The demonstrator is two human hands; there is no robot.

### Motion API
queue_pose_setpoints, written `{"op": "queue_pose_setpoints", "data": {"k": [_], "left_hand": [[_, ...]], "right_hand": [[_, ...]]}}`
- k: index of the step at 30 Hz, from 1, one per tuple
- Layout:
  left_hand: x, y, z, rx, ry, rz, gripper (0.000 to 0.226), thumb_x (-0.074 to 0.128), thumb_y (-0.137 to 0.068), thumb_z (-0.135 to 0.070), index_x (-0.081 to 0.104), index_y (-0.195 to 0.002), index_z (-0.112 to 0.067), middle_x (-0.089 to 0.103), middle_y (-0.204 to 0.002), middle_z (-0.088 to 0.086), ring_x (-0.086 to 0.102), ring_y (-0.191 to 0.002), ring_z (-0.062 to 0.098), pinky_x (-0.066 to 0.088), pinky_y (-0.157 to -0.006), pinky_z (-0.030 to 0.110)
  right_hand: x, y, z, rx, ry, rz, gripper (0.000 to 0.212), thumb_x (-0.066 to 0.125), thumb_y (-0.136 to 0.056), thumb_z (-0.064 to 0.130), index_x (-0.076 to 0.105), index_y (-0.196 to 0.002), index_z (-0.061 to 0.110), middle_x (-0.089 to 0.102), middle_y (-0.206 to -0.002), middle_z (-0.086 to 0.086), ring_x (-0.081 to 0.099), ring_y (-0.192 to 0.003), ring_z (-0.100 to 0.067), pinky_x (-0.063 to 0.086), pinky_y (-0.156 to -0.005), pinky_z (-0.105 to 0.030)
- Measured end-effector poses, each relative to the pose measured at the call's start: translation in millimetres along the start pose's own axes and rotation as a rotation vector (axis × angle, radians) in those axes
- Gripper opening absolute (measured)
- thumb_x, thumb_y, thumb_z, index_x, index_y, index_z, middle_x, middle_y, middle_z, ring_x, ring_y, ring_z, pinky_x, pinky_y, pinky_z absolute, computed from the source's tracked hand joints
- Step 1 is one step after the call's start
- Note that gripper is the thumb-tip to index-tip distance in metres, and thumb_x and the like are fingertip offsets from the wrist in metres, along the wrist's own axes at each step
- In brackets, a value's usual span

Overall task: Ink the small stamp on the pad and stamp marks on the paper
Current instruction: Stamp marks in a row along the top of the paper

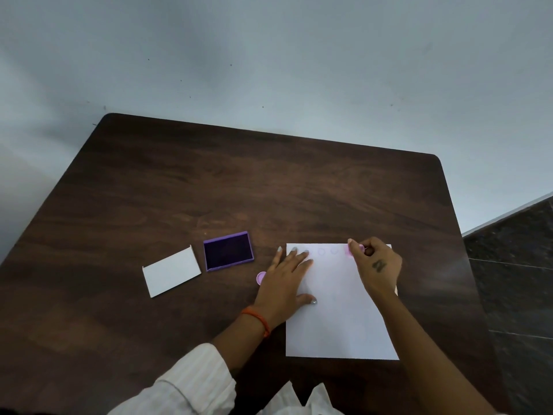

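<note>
A white sheet of paper (341,319) lies on the dark wooden table (239,181), near its right front. My right hand (378,265) grips a small pink stamp (350,251) and holds it down on the paper's top edge. Faint round marks (321,251) run in a row to the left of the stamp. My left hand (284,283) lies flat, fingers spread, on the paper's left edge. The purple ink pad (228,251) sits open, left of the paper.
A white lid or card box (171,271) lies left of the ink pad. A small pink cap (261,277) rests on the table beside my left hand. The table's right edge borders a dark tiled floor (514,265).
</note>
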State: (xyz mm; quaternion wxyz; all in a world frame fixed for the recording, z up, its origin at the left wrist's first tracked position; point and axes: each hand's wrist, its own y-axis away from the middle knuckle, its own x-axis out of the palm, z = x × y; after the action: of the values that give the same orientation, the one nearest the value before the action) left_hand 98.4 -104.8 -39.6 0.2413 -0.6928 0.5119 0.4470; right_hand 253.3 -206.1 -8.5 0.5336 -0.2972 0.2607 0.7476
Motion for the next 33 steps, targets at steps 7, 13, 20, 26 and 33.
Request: {"op": "queue_pose_setpoints", "data": {"k": [7, 13, 20, 26, 33], "left_hand": [[-1.3, -0.3, -0.1, 0.001, 0.009, 0.008, 0.075, 0.060, -0.080, -0.047, 0.025, -0.141, -0.020, 0.021, -0.155, -0.002, 0.010, -0.144, 0.016, -0.011, -0.112, 0.032], [-1.2, -0.7, 0.5, -0.007, 0.013, 0.025, 0.076, 0.060, -0.081, -0.048, 0.024, -0.142, -0.021, 0.020, -0.155, -0.002, 0.009, -0.144, 0.016, -0.012, -0.112, 0.032], [1.0, -1.0, 1.7, -0.016, 0.017, 0.027, 0.076, 0.059, -0.081, -0.049, 0.023, -0.142, -0.023, 0.019, -0.155, -0.003, 0.008, -0.144, 0.015, -0.012, -0.111, 0.031], [5.0, -1.9, 4.2, -0.006, 0.025, 0.017, 0.076, 0.059, -0.081, -0.050, 0.023, -0.142, -0.023, 0.019, -0.155, -0.004, 0.007, -0.144, 0.014, -0.014, -0.110, 0.031], [8.9, -1.4, 7.3, 0.013, 0.035, -0.023, 0.075, 0.061, -0.079, -0.049, 0.027, -0.141, -0.022, 0.021, -0.154, -0.003, 0.008, -0.144, 0.013, -0.024, -0.103, 0.024]], "right_hand": [[7.8, -11.7, 1.8, -0.052, 0.123, 0.066, 0.025, 0.067, -0.081, 0.028, 0.062, -0.070, 0.007, 0.062, -0.064, -0.005, 0.055, -0.057, -0.016, 0.040, -0.060, -0.023], [16.7, -13.4, -0.3, -0.076, 0.249, 0.111, 0.024, 0.063, -0.083, 0.031, 0.054, -0.069, 0.014, 0.058, -0.066, -0.001, 0.049, -0.055, -0.011, 0.036, -0.057, -0.020], [22.2, -10.8, -6.1, -0.181, 0.276, 0.089, 0.026, 0.062, -0.084, 0.029, 0.048, -0.067, 0.014, 0.063, -0.069, -0.009, 0.049, -0.056, -0.014, 0.036, -0.060, -0.024], [24.3, -14.8, -12.7, -0.306, 0.255, 0.078, 0.025, 0.063, -0.083, 0.022, 0.051, -0.067, 0.008, 0.065, -0.068, -0.015, 0.049, -0.057, -0.018, 0.036, -0.060, -0.025], [29.3, -17.6, -17.5, -0.549, 0.306, -0.030, 0.027, 0.069, -0.071, 0.001, 0.050, -0.053, 0.005, 0.057, -0.048, -0.013, 0.048, -0.044, -0.023, 0.033, -0.051, -0.022]]}}
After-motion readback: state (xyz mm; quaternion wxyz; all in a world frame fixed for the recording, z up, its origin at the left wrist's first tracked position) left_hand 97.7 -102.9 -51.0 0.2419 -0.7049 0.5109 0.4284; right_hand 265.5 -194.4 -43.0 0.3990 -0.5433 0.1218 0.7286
